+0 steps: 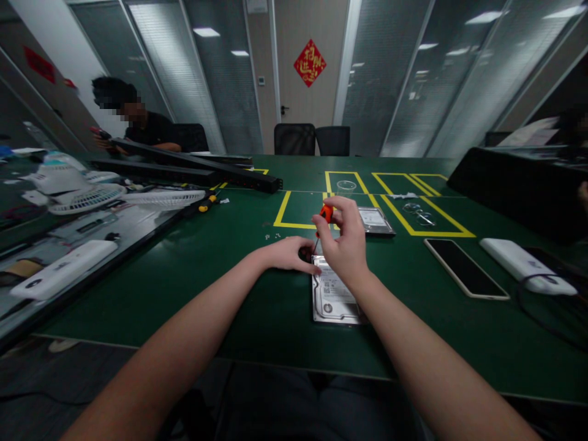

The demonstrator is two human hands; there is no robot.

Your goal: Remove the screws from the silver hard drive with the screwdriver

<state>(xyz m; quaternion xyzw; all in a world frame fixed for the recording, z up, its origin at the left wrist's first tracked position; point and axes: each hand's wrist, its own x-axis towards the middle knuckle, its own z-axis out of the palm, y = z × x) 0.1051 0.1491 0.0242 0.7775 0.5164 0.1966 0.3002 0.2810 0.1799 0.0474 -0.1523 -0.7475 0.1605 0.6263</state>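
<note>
A silver hard drive (331, 298) lies flat on the green table (193, 269) in front of me. My right hand (345, 243) is closed around a small screwdriver with an orange handle (326, 214), held upright with its tip at the drive's far left corner. My left hand (290, 253) rests at that same corner, fingers curled against the drive's edge near the tip. What the left fingers pinch, if anything, is hidden. A second hard drive (375, 221) lies farther back inside a yellow taped box.
Tiny screws (272, 235) lie left of my hands. A clear cup (345, 187), a phone (465, 268), a white power bank (523, 264) and black cases (514, 190) sit to the right. Fan parts (92, 197) and long black bars (197, 168) lie left, where another person sits.
</note>
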